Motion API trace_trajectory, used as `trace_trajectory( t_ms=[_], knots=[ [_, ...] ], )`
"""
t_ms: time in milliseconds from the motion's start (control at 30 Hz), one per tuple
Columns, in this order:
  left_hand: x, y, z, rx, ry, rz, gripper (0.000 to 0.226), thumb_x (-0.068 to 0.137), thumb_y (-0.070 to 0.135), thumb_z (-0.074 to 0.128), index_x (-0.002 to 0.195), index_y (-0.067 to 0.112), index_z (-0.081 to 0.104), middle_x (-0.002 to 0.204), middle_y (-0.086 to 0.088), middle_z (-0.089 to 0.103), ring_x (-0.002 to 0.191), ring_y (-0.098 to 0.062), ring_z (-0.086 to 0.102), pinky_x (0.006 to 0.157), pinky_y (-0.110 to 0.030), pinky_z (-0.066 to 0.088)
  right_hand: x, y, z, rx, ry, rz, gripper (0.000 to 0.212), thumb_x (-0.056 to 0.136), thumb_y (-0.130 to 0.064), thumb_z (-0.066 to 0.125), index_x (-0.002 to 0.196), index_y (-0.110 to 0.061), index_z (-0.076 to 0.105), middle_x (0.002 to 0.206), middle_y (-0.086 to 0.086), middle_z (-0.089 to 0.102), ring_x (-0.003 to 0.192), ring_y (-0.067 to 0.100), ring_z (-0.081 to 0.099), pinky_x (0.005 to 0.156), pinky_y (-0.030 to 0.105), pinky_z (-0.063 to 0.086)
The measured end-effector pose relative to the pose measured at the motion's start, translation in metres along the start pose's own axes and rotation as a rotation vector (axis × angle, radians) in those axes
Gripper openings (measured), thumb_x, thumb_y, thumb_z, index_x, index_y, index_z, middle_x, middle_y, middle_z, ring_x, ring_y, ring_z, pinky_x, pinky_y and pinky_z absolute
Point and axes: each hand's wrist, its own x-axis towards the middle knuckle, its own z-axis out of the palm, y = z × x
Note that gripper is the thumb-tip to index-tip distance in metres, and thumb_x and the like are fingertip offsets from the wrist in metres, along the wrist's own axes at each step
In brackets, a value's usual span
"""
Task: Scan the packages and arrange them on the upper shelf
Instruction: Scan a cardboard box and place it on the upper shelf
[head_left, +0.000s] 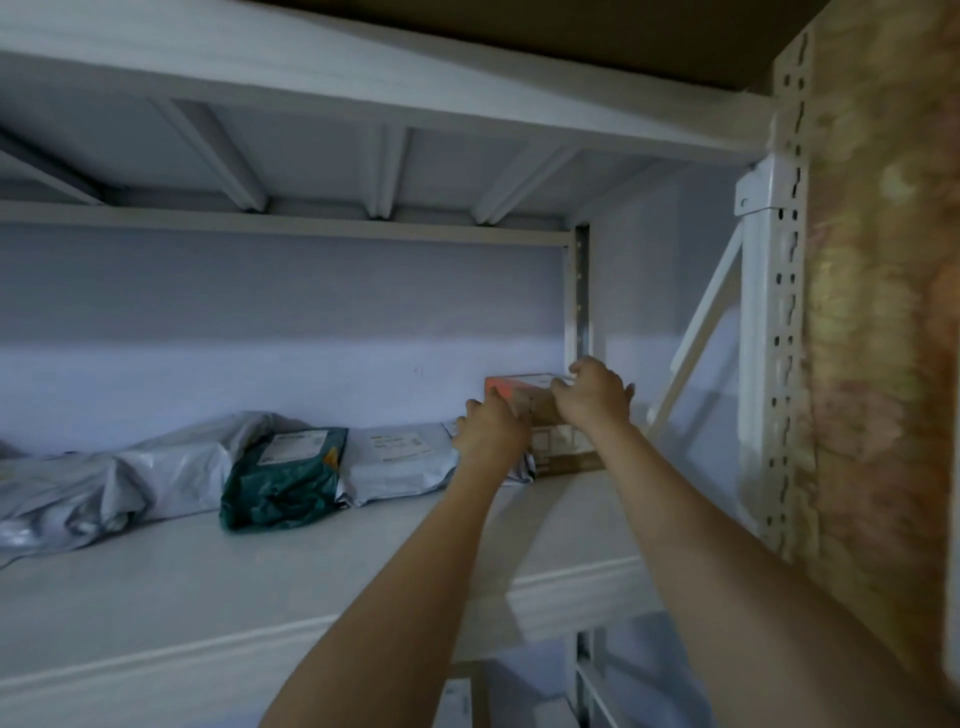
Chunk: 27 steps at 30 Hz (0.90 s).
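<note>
A small cardboard box with an orange top edge (524, 385) sits on a larger brown box (563, 449) at the back right of the white upper shelf (260, 582). My left hand (491, 428) grips the small box's left end and my right hand (597, 395) grips its right end, fingers curled over the top. To the left, packages lie in a row along the back: a white mailer (400, 462), a dark green mailer (283, 478) and grey plastic bags (104, 488).
A white perforated upright (779, 364) and a diagonal brace (696, 338) bound the shelf on the right, beside a brown patterned wall. Another shelf board runs overhead. Below the shelf edge, a package on a lower level (457, 696) shows partly.
</note>
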Motion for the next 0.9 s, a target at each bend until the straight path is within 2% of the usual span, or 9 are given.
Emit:
trace_trajectory(
  t_ms=[67,133,267,400,533,667,767,833,900],
  knots=[
    [-0.014,-0.008,-0.005,-0.080,-0.007,-0.001,0.055,0.094,0.038,0.051,0.143,0.015,0.040,0.136,-0.014,0.052,0.126,-0.033,0.049,0.103,-0.043,0.044,-0.023,-0.009,-0.004,0.105,0.073,0.000,0.037,0.096,-0.030,0.057,0.128,-0.012,0.059,0.129,0.012,0.064,0.119,0.033,0.059,0.108,0.044,0.043],
    [-0.035,-0.014,-0.012,-0.152,-0.005,-0.007,0.050,0.095,0.035,0.051,0.141,0.017,0.046,0.136,-0.012,0.057,0.125,-0.030,0.053,0.102,-0.037,0.044,-0.047,-0.016,-0.007,0.195,0.092,0.020,0.031,0.094,-0.027,0.058,0.120,-0.012,0.063,0.115,0.008,0.067,0.107,0.032,0.064,0.092,0.040,0.053],
    [-0.090,-0.020,-0.033,-0.248,0.163,0.062,0.037,0.095,0.025,0.052,0.129,0.015,0.060,0.130,-0.008,0.063,0.116,-0.025,0.059,0.092,-0.025,0.044,-0.098,-0.020,-0.012,0.366,0.061,0.068,0.024,0.093,-0.022,0.057,0.110,-0.010,0.070,0.107,0.010,0.072,0.101,0.031,0.067,0.077,0.027,0.048],
    [-0.146,-0.028,-0.048,-0.295,0.216,0.114,0.027,0.093,0.021,0.054,0.116,0.017,0.067,0.107,-0.003,0.072,0.097,-0.020,0.066,0.077,-0.022,0.047,-0.154,-0.013,-0.015,0.418,0.030,0.087,0.021,0.091,-0.017,0.062,0.110,-0.014,0.069,0.111,0.008,0.072,0.106,0.029,0.065,0.084,0.029,0.049],
    [-0.183,-0.037,-0.070,-0.381,0.265,0.056,0.018,0.092,0.023,0.056,0.105,0.019,0.068,0.100,-0.002,0.072,0.090,-0.018,0.066,0.078,-0.031,0.053,-0.191,-0.012,-0.023,0.489,-0.082,0.096,0.020,0.091,-0.018,0.065,0.110,-0.017,0.069,0.114,0.007,0.070,0.108,0.026,0.064,0.082,0.024,0.043],
    [-0.217,-0.046,-0.091,-0.493,0.157,0.021,0.017,0.092,0.022,0.052,0.089,0.020,0.069,0.081,0.001,0.073,0.074,-0.015,0.064,0.067,-0.029,0.050,-0.223,-0.021,-0.048,0.488,-0.079,0.008,0.018,0.092,-0.016,0.062,0.107,-0.018,0.071,0.105,0.000,0.071,0.097,0.017,0.065,0.080,0.024,0.044],
    [-0.241,-0.060,-0.099,-0.554,0.029,0.001,0.026,0.090,0.012,0.048,0.077,0.016,0.070,0.068,0.000,0.072,0.060,-0.014,0.062,0.060,-0.030,0.053,-0.248,-0.024,-0.062,0.501,-0.144,-0.004,0.011,0.093,-0.018,0.061,0.095,-0.020,0.072,0.085,-0.004,0.075,0.079,0.015,0.069,0.079,0.032,0.055],
    [-0.252,-0.075,-0.100,-0.549,-0.090,-0.004,0.026,0.091,0.011,0.048,0.079,0.011,0.071,0.070,-0.004,0.072,0.057,-0.015,0.062,0.056,-0.028,0.053,-0.264,-0.026,-0.063,0.451,-0.300,0.036,0.012,0.094,-0.017,0.061,0.089,-0.017,0.072,0.073,-0.002,0.075,0.071,0.017,0.072,0.080,0.039,0.060],
    [-0.258,-0.098,-0.097,-0.494,-0.264,-0.044,0.025,0.091,0.012,0.049,0.083,0.008,0.073,0.074,-0.007,0.073,0.059,-0.017,0.063,0.055,-0.026,0.053,-0.279,-0.030,-0.055,0.319,-0.528,0.086,0.017,0.094,-0.014,0.061,0.085,-0.008,0.075,0.074,0.005,0.076,0.072,0.021,0.074,0.079,0.039,0.061]
  ],
)
